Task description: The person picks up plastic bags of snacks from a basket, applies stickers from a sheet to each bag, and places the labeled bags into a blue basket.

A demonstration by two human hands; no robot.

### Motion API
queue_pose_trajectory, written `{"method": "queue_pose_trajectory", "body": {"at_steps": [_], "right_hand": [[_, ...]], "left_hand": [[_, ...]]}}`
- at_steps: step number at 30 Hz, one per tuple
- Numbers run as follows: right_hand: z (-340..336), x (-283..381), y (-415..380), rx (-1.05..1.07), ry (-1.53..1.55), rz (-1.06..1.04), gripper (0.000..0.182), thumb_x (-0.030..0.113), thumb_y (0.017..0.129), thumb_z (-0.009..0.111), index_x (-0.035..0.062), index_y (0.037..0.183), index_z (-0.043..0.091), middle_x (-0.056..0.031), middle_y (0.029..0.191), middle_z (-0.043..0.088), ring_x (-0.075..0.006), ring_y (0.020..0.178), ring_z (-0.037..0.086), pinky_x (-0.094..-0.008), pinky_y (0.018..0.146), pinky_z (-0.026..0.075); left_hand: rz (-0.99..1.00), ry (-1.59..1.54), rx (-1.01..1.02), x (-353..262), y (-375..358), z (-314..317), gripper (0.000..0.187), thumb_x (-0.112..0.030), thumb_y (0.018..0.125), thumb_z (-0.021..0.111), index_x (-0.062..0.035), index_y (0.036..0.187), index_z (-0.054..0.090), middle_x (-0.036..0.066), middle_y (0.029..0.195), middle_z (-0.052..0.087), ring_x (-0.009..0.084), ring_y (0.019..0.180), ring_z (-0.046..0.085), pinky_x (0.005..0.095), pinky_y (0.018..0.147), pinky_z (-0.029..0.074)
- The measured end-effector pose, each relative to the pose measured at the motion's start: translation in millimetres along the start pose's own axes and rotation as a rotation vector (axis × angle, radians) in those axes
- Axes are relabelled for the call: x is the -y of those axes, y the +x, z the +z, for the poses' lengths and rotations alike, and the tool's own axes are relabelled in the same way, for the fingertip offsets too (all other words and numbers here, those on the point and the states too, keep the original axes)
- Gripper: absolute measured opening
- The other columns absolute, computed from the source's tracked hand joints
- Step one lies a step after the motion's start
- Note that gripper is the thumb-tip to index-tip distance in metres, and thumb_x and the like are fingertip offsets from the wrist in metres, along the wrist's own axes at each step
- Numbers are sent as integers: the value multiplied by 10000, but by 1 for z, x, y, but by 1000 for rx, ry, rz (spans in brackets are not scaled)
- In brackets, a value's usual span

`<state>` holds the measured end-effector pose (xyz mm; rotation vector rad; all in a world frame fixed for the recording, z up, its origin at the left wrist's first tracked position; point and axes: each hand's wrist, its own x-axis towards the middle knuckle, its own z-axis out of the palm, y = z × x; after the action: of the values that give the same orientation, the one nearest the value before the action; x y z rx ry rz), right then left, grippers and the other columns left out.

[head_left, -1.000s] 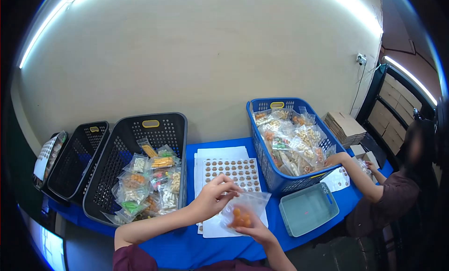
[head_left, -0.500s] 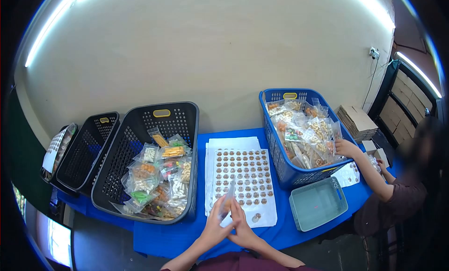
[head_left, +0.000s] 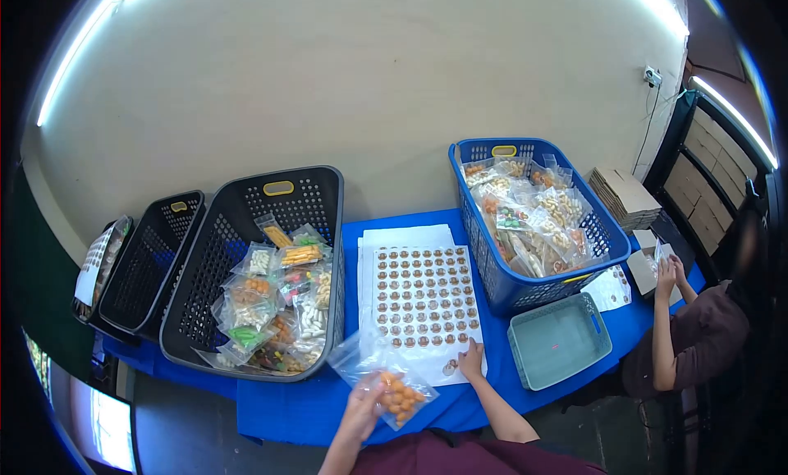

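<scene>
My left hand [head_left: 361, 408] grips a clear plastic bag [head_left: 400, 399] of round orange pieces, low in front of me over the table's near edge. My right hand [head_left: 471, 362] touches the lower right corner of the white sticker sheet [head_left: 423, 299], with its fingertips beside the last round stickers. What, if anything, is between those fingertips is too small to make out. Rows of round brown stickers cover the sheet, and more white paper lies under it. One sticker [head_left: 450, 367] sits apart below the rows.
A black basket [head_left: 187, 311] with filled bags stands left, and other black baskets [head_left: 148, 262] beyond it. At right are a blue basket [head_left: 501, 286] full of bags, a green tray [head_left: 560, 344] and cardboard [head_left: 624, 198]. A co-worker [head_left: 698, 335] holds a bag at far right.
My hands have moved apart: the left holds the bag lower and to the left, while the right has gone to the sheet's corner. The co-worker's hand has left the blue basket.
</scene>
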<state>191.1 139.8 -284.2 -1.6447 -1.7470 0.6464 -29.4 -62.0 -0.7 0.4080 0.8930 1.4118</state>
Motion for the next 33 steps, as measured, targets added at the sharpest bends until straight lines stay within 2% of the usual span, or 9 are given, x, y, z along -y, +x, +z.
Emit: {"method": "queue_pose_trajectory", "body": {"at_steps": [2, 6, 7, 14, 19, 22, 28, 31, 33], "right_hand": [[-7, 12, 1, 24, -55, 27, 655, 150, 673, 663, 25, 1237, 354, -201, 1041, 363, -335, 933, 455, -367, 826, 397], [-22, 42, 3, 110, -113, 144, 670, 196, 670, 681, 111, 1246, 349, -196, 1047, 376, -351, 986, 447, -379, 837, 389], [-23, 44, 3, 115, -114, 157, 650, 197, 671, 683, 121, 1232, 362, -192, 1051, 377, -352, 991, 449, -380, 837, 389], [-36, 61, 3, 155, -112, 225, 557, 168, 673, 690, 163, 1152, 407, -147, 1046, 397, -341, 963, 483, -391, 805, 414], [-39, 64, 1, 142, -117, 183, 608, 172, 688, 678, 147, 1211, 369, -155, 1048, 393, -339, 943, 487, -394, 788, 422], [-37, 58, 4, 161, -177, 150, 641, 210, 709, 655, 112, 1257, 338, -158, 1038, 389, -329, 926, 491, -389, 777, 425], [-28, 55, -6, 141, -280, 57, 581, 219, 730, 628, 90, 1241, 383, -137, 989, 410, -298, 904, 484, -372, 759, 425], [-24, 53, -16, 98, -313, -15, 534, 197, 733, 622, 85, 1214, 420, -129, 970, 426, -287, 906, 473, -380, 761, 427], [-25, 54, -18, 67, -290, -50, 485, 164, 730, 617, 84, 1179, 451, -125, 953, 434, -277, 887, 474, -376, 753, 429]], "left_hand": [[-290, -345, 214, 32, 15, -17, 374, -190, 872, 480, -21, 1186, 367, 179, 1169, 484, 255, 1001, 541, 345, 812, 475], [-734, -1180, 204, 82, 30, -41, 360, -243, 892, 440, 12, 1146, 422, 157, 1110, 523, 226, 971, 554, 304, 763, 502], [-756, -1220, 173, 87, 33, -45, 358, -250, 887, 456, 2, 1141, 446, 131, 1073, 546, 209, 962, 556, 279, 724, 513], [-545, -1218, 40, 95, 32, -60, 359, -268, 890, 443, -7, 1137, 451, 158, 1122, 507, 200, 982, 550, 294, 701, 531], [-537, -1092, -17, 92, 32, -56, 329, -259, 884, 454, 0, 1085, 482, 154, 1095, 524, 214, 987, 549, 292, 704, 533], [-481, -977, 138, 98, 31, -67, 305, -219, 869, 486, 2, 1079, 482, 143, 1031, 560, 250, 934, 576, 310, 709, 532], [-441, -924, -81, 88, 21, -56, 309, -206, 869, 460, 6, 1091, 496, 145, 997, 582, 223, 948, 572, 340, 794, 504], [-301, -1194, -318, 77, 26, -55, 296, -190, 854, 484, 17, 1062, 526, 149, 1014, 578, 224, 954, 573, 316, 783, 510], [-365, -1387, -177, 63, 30, -63, 263, -171, 852, 499, 22, 1025, 543, 143, 969, 593, 233, 952, 573, 302, 758, 523]]}}
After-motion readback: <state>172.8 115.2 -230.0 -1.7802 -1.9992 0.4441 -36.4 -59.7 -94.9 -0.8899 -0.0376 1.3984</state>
